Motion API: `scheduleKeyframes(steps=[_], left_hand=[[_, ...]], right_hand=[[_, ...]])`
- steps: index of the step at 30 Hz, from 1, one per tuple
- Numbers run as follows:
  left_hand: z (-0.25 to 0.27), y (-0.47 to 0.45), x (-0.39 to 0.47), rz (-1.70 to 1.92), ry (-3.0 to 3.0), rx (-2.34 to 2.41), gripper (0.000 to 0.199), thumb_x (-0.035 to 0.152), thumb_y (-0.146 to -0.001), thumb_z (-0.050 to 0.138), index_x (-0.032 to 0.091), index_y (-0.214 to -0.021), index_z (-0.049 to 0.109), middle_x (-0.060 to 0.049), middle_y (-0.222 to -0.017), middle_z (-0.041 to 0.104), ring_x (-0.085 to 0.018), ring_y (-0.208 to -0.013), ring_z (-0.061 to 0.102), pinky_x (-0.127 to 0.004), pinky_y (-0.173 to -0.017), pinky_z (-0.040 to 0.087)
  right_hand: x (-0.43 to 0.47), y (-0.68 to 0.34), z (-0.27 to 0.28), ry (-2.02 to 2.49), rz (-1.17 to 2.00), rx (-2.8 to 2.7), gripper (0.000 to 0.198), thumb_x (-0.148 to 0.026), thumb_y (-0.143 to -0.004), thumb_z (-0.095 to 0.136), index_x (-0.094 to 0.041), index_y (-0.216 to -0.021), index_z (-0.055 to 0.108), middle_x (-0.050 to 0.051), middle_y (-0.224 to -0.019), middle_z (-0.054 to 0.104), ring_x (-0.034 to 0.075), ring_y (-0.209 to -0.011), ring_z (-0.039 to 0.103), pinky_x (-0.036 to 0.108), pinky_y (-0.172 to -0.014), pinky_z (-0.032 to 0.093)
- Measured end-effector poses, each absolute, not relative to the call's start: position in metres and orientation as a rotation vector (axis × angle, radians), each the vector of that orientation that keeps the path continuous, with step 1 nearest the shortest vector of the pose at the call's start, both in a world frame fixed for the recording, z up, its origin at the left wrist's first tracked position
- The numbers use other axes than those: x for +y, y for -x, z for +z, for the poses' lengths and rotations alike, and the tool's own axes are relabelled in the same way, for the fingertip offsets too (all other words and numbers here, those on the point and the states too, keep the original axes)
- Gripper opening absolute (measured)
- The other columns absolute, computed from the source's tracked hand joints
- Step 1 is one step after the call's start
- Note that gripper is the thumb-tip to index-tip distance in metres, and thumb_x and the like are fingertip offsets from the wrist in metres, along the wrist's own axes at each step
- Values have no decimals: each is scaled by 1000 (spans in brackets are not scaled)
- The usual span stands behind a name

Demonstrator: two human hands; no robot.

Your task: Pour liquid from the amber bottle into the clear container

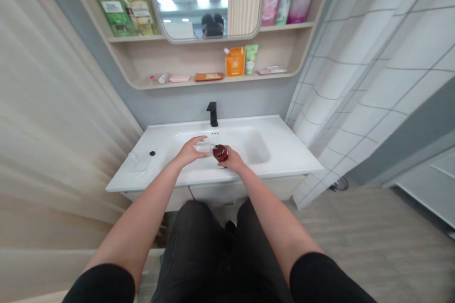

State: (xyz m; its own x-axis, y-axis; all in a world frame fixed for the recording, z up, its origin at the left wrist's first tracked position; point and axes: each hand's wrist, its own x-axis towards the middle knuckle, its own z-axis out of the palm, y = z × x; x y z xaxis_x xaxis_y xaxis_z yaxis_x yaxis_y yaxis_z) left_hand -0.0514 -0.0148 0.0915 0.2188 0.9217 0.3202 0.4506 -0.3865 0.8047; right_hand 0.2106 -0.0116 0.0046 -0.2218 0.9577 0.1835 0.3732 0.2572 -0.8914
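Left hand: holds clear bottle, tipped sideways
Right hand: holds red bottle, close beside it
Sink: white, beneath both
Tap: black
Shelf: orange pouch beside green tube

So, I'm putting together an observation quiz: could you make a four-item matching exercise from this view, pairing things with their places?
1. Clear container
2. Dark red container
3. Black tap
4. Orange pouch

A. on the lower shelf
B. in the right fingers
C. behind the basin
D. in the left fingers

Pairs: 1-D; 2-B; 3-C; 4-A
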Motion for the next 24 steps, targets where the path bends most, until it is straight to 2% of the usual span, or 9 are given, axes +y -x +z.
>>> scheduleKeyframes(steps=[24], left_hand=[[96,55,-12,1053,-2017,1284,87,39,-58,102,26,-140,76,-10,-131,75,-35,-125,70,-49,-119,51]], right_hand=[[-11,-211,3,1250,955,-1741,81,-22,-61,99,-28,-134,65,0,-109,80,27,-97,76,43,-93,62]])
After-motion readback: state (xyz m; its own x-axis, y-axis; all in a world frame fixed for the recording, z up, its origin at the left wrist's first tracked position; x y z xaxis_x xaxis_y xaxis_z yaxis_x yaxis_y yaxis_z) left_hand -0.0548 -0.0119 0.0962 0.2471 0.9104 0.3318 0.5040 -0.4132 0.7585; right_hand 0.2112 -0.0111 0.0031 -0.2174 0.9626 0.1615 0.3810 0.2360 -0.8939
